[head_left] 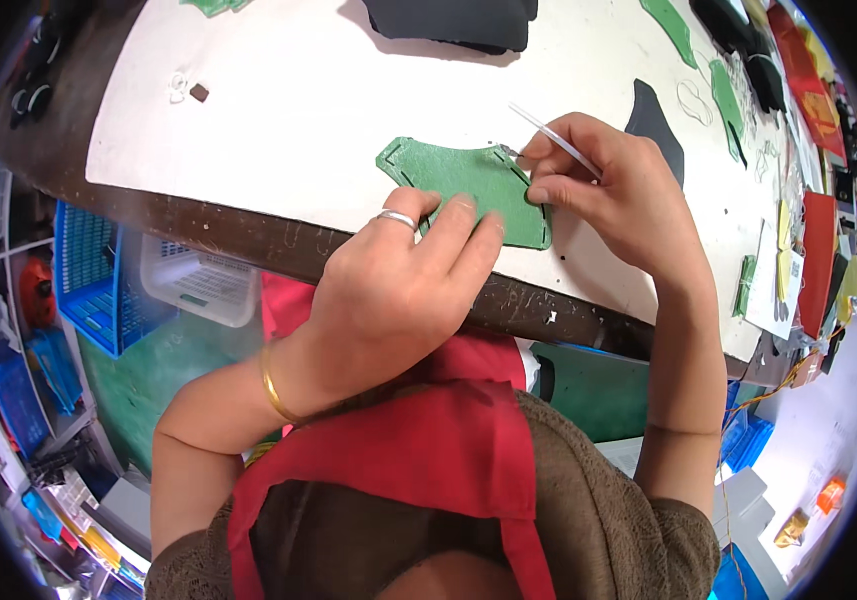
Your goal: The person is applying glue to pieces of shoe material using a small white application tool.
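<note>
A green flat template with dark slot-like lines along its edges lies on the white tabletop near the front edge. My left hand rests over its lower left part, fingers apart and pressed on it, hiding that corner. My right hand is closed in a pinch at the template's upper right side. A thin whitish stick passes through its fingers, pointing up and left. By the fingertips a small grey tip touches the template's upper right corner; whether it belongs to the stick I cannot tell.
Black fabric pieces lie at the far side, and a dark piece lies beyond my right hand. More green pieces and loose threads are at the right. A small brown scrap is at left. Blue and white baskets stand below the table edge.
</note>
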`<action>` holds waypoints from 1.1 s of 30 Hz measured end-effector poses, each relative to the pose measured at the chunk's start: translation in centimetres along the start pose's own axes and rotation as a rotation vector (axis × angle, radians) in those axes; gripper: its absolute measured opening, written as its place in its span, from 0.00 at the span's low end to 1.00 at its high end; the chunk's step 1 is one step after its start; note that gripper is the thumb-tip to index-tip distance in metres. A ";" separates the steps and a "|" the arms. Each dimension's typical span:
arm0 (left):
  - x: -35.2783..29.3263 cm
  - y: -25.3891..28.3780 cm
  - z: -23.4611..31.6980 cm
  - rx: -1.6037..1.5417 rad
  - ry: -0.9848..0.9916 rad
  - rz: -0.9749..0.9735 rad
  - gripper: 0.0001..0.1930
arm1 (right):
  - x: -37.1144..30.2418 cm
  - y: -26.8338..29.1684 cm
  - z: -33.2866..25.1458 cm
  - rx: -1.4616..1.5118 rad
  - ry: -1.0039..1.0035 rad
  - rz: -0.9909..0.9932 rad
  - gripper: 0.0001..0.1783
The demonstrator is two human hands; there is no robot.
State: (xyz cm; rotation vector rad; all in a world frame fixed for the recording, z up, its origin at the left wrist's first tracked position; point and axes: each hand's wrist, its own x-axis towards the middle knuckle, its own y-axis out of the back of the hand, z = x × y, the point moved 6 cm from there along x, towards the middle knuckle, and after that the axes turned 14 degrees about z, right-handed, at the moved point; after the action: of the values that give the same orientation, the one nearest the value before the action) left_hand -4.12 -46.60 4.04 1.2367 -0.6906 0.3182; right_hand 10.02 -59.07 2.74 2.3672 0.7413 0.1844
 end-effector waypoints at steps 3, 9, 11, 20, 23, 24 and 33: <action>-0.1 -0.1 0.2 -0.005 -0.011 0.013 0.19 | 0.0 -0.1 0.1 -0.020 0.044 -0.021 0.11; -0.3 -0.3 1.5 0.009 -0.064 -0.061 0.20 | 0.4 0.4 -2.6 -0.171 0.308 0.067 0.10; -0.4 -0.5 2.3 0.001 -0.092 -0.106 0.21 | 1.0 2.3 -1.9 -0.180 0.008 0.283 0.09; -1.6 -0.8 3.6 0.013 -0.098 -0.078 0.24 | 0.6 -4.0 -7.1 -0.091 0.437 -0.174 0.11; -1.6 -0.8 3.6 0.013 -0.095 -0.075 0.26 | 1.1 -5.1 -7.9 -0.233 0.505 -0.203 0.09; -1.6 -0.8 3.5 0.011 -0.083 -0.070 0.25 | 1.4 -5.2 -8.4 -0.237 0.564 -0.177 0.10; -0.8 -0.8 3.3 0.066 -0.067 -0.020 0.20 | 3.9 -6.9 -8.6 -0.252 0.746 0.049 0.06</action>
State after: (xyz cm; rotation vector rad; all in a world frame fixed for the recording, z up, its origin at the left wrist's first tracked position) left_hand -5.26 -49.85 3.46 1.3207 -0.7294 0.2860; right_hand 7.38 -47.92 5.04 2.0510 0.9197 1.1522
